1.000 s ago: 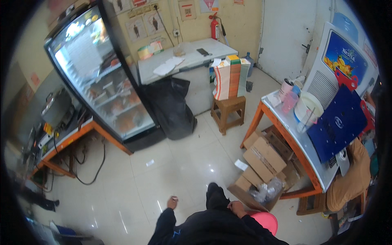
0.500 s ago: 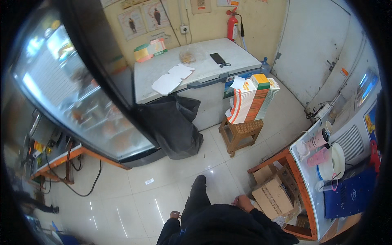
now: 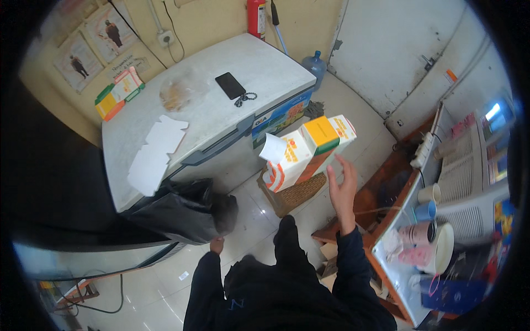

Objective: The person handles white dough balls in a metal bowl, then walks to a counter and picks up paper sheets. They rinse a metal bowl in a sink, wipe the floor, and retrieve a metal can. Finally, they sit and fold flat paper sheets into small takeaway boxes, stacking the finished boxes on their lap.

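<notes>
A tall stack of flat folded cartons [image 3: 301,157], white, orange, yellow and green, stands on a brown woven-pattern stool [image 3: 298,194]. Just to its right is my right hand [image 3: 344,190], raised with thumb and fingers apart and nothing in it. A white flap sticks out at the left of the stack. My left hand [image 3: 217,244] hangs low beside the bottom of a black plastic bag [image 3: 185,212]; its fingers are too small to make out, and I cannot tell if it touches the bag.
A white chest freezer [image 3: 199,118] carries an unfolded white carton [image 3: 157,154], a phone [image 3: 230,85], a clear plastic bag [image 3: 176,94] and a colourful carton [image 3: 118,94]. A table [image 3: 395,265] with cups stands on the right. A water bottle [image 3: 314,69] is beside the freezer.
I have stepped closer to the stool and freezer. My right hand has risen from my side to the carton stack and opened. My left hand has come near the black bag.
</notes>
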Tool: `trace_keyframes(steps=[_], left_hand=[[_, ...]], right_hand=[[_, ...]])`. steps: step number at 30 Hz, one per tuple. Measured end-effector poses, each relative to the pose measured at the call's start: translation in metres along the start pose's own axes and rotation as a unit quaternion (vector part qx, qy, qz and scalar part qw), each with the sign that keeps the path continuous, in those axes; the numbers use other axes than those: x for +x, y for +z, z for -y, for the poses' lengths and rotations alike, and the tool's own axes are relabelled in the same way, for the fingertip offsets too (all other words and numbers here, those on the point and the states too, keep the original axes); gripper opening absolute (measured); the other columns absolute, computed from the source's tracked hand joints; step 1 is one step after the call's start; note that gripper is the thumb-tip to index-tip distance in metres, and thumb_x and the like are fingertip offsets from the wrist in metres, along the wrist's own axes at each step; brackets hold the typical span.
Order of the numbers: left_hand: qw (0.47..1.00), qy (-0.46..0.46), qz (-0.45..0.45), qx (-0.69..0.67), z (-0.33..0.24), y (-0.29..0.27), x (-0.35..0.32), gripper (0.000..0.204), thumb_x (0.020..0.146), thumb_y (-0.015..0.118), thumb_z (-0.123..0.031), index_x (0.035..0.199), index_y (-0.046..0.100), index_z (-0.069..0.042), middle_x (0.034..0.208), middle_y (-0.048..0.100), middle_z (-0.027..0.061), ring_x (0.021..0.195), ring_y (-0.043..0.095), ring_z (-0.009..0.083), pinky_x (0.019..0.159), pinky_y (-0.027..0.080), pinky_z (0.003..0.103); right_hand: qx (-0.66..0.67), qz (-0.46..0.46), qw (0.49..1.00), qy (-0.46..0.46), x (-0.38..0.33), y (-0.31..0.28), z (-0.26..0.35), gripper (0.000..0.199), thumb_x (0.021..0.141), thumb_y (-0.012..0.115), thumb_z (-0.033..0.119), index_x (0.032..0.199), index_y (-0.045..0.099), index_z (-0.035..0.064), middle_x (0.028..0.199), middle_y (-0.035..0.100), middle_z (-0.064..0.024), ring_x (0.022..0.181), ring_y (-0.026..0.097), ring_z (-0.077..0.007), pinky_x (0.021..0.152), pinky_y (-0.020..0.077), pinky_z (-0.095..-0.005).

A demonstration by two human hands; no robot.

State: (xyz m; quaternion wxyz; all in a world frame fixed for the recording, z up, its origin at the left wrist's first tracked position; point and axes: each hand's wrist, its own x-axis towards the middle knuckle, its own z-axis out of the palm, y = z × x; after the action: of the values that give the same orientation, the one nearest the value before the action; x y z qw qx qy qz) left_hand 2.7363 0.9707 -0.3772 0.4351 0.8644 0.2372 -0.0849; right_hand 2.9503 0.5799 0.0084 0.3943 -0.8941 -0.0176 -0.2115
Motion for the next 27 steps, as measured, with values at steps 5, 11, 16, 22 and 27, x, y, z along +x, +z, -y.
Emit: trace_keyframes(steps=[5,11,16,22,27], left_hand=[[0.959,-0.163,0.004,-0.230,-0.095,0.080,0.100,0.043,0.087,0.056,-0.041,0.113,0.059,-0.006,0.102,0.063,0.0068,0.091,0.060,0.0207,0.073,0.046,0.033],[0.937,-0.187,0.106,-0.274,-0.169,0.156,0.161,0.052,0.086,0.051,-0.047,0.117,0.055,-0.006,0.108,0.059,0.0084,0.097,0.057,0.0229,0.079,0.044,0.035],[0.919,-0.212,0.168,-0.286,-0.190,0.186,0.203,0.058,0.086,0.047,-0.052,0.121,0.052,-0.006,0.113,0.056,0.0098,0.101,0.055,0.0247,0.083,0.042,0.037],[0.899,-0.245,0.198,-0.303,-0.199,0.192,0.210,0.066,0.085,0.042,-0.058,0.125,0.047,-0.005,0.119,0.053,0.0115,0.106,0.052,0.0270,0.088,0.039,0.039],[0.879,-0.271,0.223,-0.322,-0.206,0.191,0.215,0.073,0.085,0.038,-0.063,0.129,0.044,-0.005,0.124,0.050,0.0129,0.111,0.049,0.0288,0.093,0.038,0.040]], right_hand=[[-0.226,-0.011,0.974,-0.035,0.100,0.065,-0.033,0.073,0.081,0.061,0.044,0.138,0.032,0.0073,0.134,0.036,-0.0250,0.123,0.034,-0.0402,0.098,0.0271,-0.0558],[-0.304,0.128,0.943,0.046,0.122,0.098,-0.039,0.086,0.074,0.064,0.051,0.139,0.030,0.0063,0.135,0.034,-0.0244,0.125,0.032,-0.0379,0.099,0.0241,-0.0522],[-0.316,0.191,0.925,0.092,0.130,0.093,-0.038,0.087,0.072,0.067,0.047,0.139,0.029,0.0059,0.136,0.032,-0.0226,0.122,0.033,-0.0375,0.099,0.0240,-0.0484],[-0.293,0.200,0.929,0.107,0.144,0.094,-0.040,0.091,0.068,0.069,0.045,0.138,0.028,0.0039,0.137,0.031,-0.0222,0.122,0.034,-0.0386,0.099,0.0252,-0.0493],[-0.297,0.218,0.921,0.124,0.142,0.092,-0.043,0.094,0.068,0.069,0.048,0.138,0.026,0.0024,0.137,0.031,-0.0237,0.125,0.032,-0.0390,0.101,0.0252,-0.0490]])
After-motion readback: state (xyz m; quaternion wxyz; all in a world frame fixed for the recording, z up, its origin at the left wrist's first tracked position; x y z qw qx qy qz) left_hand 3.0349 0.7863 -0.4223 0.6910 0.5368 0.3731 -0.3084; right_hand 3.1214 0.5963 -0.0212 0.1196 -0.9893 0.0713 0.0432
